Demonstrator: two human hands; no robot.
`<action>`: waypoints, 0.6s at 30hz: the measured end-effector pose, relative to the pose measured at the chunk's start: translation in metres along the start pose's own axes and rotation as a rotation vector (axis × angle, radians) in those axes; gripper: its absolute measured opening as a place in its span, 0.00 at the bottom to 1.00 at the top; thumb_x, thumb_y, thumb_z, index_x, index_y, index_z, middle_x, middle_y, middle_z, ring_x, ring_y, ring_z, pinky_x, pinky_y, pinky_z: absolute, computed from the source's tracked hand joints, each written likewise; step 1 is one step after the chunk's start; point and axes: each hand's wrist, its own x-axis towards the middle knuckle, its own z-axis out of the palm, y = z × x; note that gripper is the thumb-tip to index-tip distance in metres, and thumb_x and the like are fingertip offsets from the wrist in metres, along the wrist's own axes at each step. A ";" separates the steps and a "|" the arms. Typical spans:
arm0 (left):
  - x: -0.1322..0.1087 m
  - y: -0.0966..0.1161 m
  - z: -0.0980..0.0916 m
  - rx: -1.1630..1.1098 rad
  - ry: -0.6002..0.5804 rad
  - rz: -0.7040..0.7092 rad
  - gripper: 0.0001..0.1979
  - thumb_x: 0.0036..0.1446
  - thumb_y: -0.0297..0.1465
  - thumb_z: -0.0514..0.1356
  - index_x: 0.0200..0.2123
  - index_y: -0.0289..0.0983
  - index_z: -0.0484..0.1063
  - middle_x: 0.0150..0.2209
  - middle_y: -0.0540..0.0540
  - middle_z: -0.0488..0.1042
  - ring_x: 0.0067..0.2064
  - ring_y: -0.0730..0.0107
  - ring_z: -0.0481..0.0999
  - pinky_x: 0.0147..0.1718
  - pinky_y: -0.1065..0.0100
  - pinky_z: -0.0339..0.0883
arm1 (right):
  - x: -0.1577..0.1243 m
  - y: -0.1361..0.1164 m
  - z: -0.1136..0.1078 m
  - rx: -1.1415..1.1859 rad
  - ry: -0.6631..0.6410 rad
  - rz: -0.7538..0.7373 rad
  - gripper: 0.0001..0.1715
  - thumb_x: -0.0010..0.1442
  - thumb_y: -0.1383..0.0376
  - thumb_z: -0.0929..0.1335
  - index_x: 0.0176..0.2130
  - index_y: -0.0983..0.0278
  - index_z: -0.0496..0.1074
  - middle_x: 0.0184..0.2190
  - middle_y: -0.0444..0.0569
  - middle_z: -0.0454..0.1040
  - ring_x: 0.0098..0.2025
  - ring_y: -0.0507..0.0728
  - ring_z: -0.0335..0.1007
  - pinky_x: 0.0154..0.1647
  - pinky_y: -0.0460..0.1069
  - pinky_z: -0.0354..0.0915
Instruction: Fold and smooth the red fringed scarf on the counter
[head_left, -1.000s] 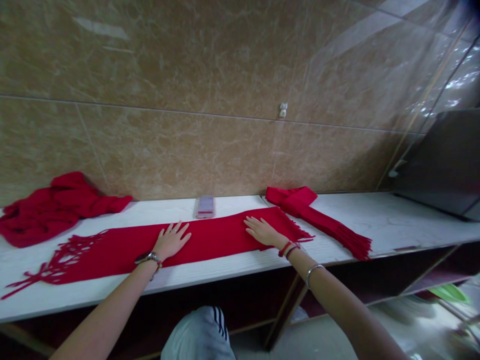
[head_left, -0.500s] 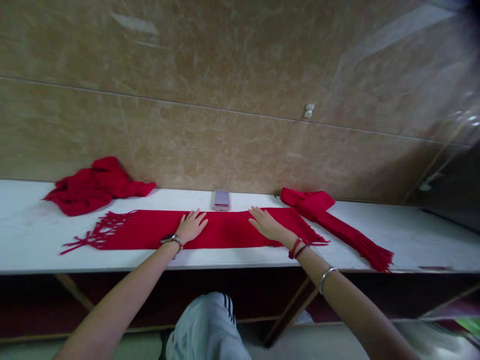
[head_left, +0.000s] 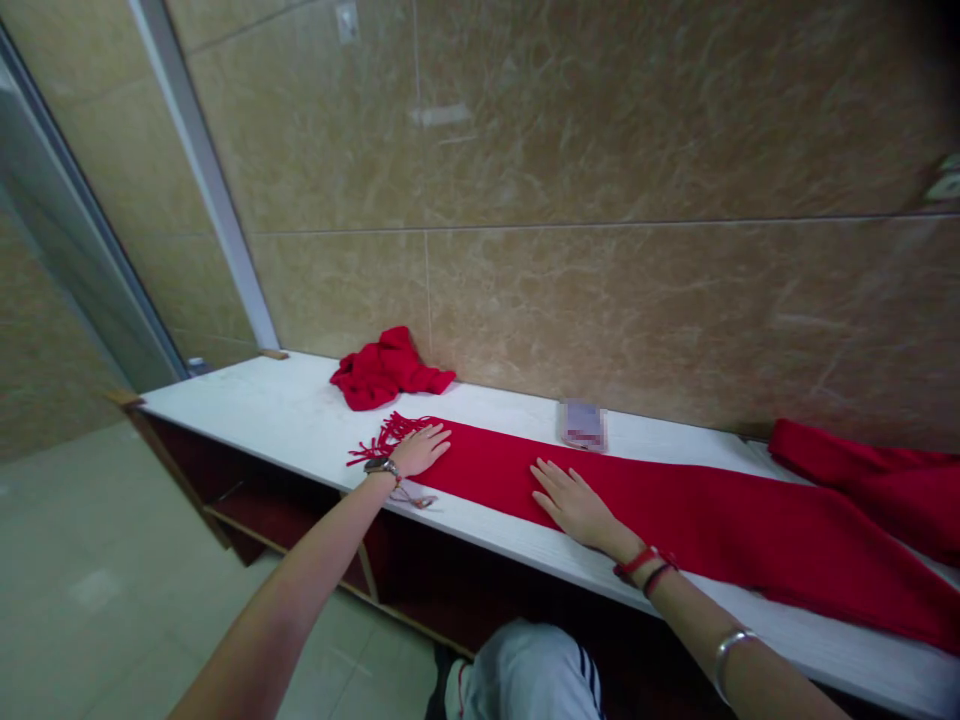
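Red scarf [head_left: 712, 520] lies stretched along the white counter [head_left: 285, 410], and both hands rest palm-down on it, gripping nothing. The left hand [head_left: 421, 449] lies flat, fingers loosely spread, at the scarf's left end, just beside the fringe [head_left: 379, 442]. The right hand [head_left: 574, 500] is flat too, fingers apart, further right on the cloth's near edge. Just beyond the scarf, by the tiled wall [head_left: 637, 300], lies a phone [head_left: 583, 423]. A crumpled red scarf [head_left: 386, 368] sits far left against the wall; another red cloth [head_left: 877, 475] lies at the right. Open compartments [head_left: 285, 505] under the counter are too dark to tell their contents.
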 end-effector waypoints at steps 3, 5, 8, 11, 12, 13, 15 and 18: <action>-0.007 -0.048 -0.007 0.044 0.022 -0.155 0.21 0.63 0.37 0.42 0.58 0.45 0.56 0.60 0.49 0.55 0.60 0.68 0.54 0.56 0.62 0.47 | -0.001 0.000 0.001 -0.015 0.009 0.005 0.30 0.63 0.55 0.51 0.60 0.66 0.54 0.61 0.53 0.51 0.62 0.59 0.44 0.59 0.59 0.47; -0.014 -0.074 -0.016 0.072 0.028 -0.295 0.20 0.62 0.38 0.43 0.56 0.46 0.59 0.59 0.48 0.57 0.58 0.62 0.56 0.55 0.55 0.49 | 0.000 -0.001 0.001 -0.012 0.015 0.008 0.30 0.63 0.55 0.52 0.60 0.65 0.54 0.61 0.53 0.51 0.62 0.58 0.44 0.59 0.59 0.47; -0.021 -0.093 -0.029 0.115 0.106 -0.422 0.21 0.60 0.38 0.45 0.54 0.41 0.61 0.58 0.40 0.58 0.58 0.51 0.54 0.53 0.47 0.49 | 0.000 -0.001 0.003 -0.004 0.007 0.026 0.30 0.63 0.54 0.52 0.60 0.64 0.54 0.61 0.53 0.52 0.62 0.58 0.45 0.60 0.59 0.47; -0.019 -0.083 -0.036 0.097 0.256 -0.194 0.18 0.58 0.30 0.47 0.50 0.36 0.65 0.52 0.40 0.63 0.54 0.61 0.60 0.53 0.59 0.53 | -0.001 -0.001 0.003 0.000 0.024 0.018 0.30 0.63 0.55 0.52 0.60 0.64 0.55 0.61 0.53 0.52 0.62 0.58 0.46 0.59 0.59 0.48; -0.017 -0.076 -0.036 0.077 0.264 -0.041 0.16 0.57 0.28 0.48 0.47 0.36 0.67 0.49 0.42 0.66 0.51 0.65 0.63 0.52 0.64 0.55 | -0.002 -0.001 0.003 0.001 0.033 0.010 0.30 0.63 0.55 0.52 0.59 0.64 0.55 0.60 0.53 0.53 0.62 0.58 0.46 0.59 0.59 0.48; -0.015 -0.070 -0.036 0.061 0.226 0.116 0.14 0.56 0.26 0.49 0.44 0.36 0.68 0.46 0.44 0.67 0.48 0.67 0.65 0.50 0.67 0.57 | -0.002 0.000 0.003 0.002 0.040 0.003 0.30 0.63 0.55 0.52 0.59 0.64 0.55 0.60 0.53 0.53 0.62 0.58 0.46 0.59 0.60 0.49; -0.010 -0.062 -0.033 0.087 0.113 0.308 0.13 0.52 0.24 0.51 0.39 0.38 0.69 0.42 0.46 0.69 0.44 0.69 0.68 0.47 0.69 0.59 | -0.003 -0.001 0.002 0.002 0.044 -0.004 0.30 0.63 0.55 0.52 0.59 0.65 0.56 0.60 0.53 0.54 0.61 0.58 0.47 0.59 0.60 0.49; -0.009 -0.075 -0.035 0.229 0.026 0.304 0.12 0.49 0.23 0.53 0.37 0.37 0.69 0.38 0.46 0.70 0.41 0.66 0.69 0.43 0.66 0.61 | -0.002 -0.001 0.002 0.013 0.048 -0.004 0.30 0.63 0.54 0.52 0.59 0.64 0.56 0.60 0.53 0.54 0.61 0.59 0.47 0.58 0.60 0.50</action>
